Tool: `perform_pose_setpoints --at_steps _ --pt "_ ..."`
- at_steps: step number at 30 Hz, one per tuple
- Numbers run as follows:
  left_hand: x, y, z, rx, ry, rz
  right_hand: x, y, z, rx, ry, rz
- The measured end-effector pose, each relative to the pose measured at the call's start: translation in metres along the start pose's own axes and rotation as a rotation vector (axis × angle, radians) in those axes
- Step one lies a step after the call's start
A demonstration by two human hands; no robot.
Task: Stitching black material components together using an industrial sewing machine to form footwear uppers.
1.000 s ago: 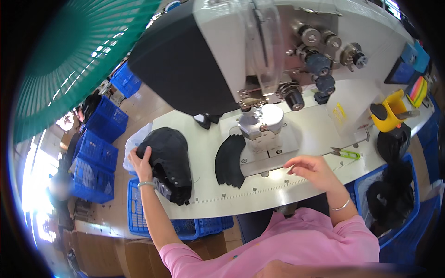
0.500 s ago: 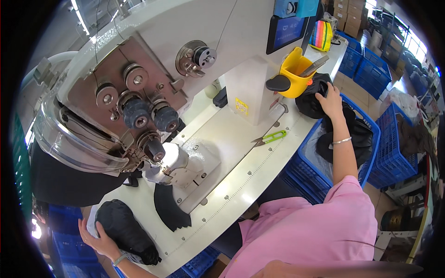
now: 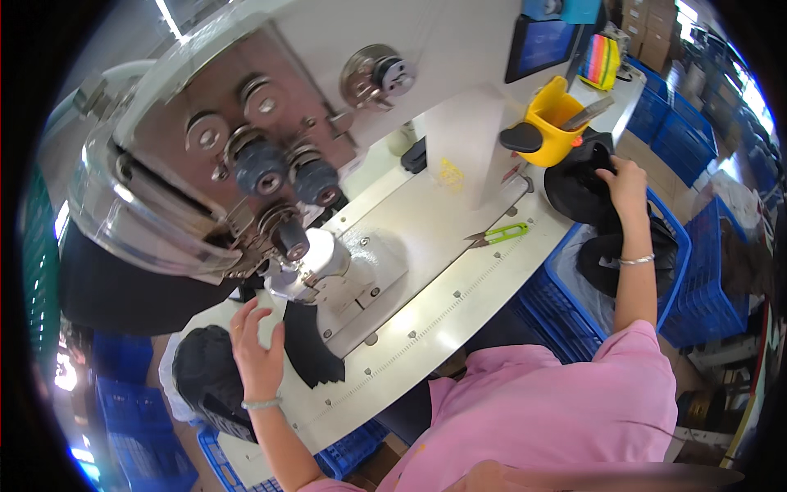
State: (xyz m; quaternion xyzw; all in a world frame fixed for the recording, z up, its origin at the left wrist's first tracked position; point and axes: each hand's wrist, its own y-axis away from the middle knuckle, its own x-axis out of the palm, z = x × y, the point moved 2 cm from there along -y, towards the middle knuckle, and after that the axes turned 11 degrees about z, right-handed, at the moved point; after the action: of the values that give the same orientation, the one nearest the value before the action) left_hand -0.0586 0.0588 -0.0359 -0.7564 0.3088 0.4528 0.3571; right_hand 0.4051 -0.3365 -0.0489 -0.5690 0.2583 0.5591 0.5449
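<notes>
the left hand (image 3: 258, 353) has moved off the black bundle (image 3: 205, 369); its fingers are wide and empty beside the curved black piece (image 3: 310, 348), so it is free. the right hand (image 3: 630, 193) stays at the black item (image 3: 572, 193) near the desk's (image 3: 443, 328) edge; fingertips hidden, grip i cannot tell.

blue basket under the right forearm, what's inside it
Inside the blue basket are black fabric items, with a pale plastic liner beside them. The right forearm covers part of the contents; the basket's floor and anything beneath the fabric cannot be seen.
</notes>
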Motion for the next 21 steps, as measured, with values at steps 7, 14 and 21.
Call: perform_pose_setpoints --at_steps 7,14,21 --pt "0.054 -0.005 0.016 -0.102 0.061 0.172 -0.03 0.032 -0.001 -0.066 0.011 -0.131" --pt "0.092 -0.007 0.011 -0.142 0.123 0.102 -0.076 0.102 0.067 -0.38 -0.018 0.081" --pt "0.061 -0.001 0.005 -0.257 0.304 0.058 -0.057 0.118 0.156 -1.206 -0.452 0.358"
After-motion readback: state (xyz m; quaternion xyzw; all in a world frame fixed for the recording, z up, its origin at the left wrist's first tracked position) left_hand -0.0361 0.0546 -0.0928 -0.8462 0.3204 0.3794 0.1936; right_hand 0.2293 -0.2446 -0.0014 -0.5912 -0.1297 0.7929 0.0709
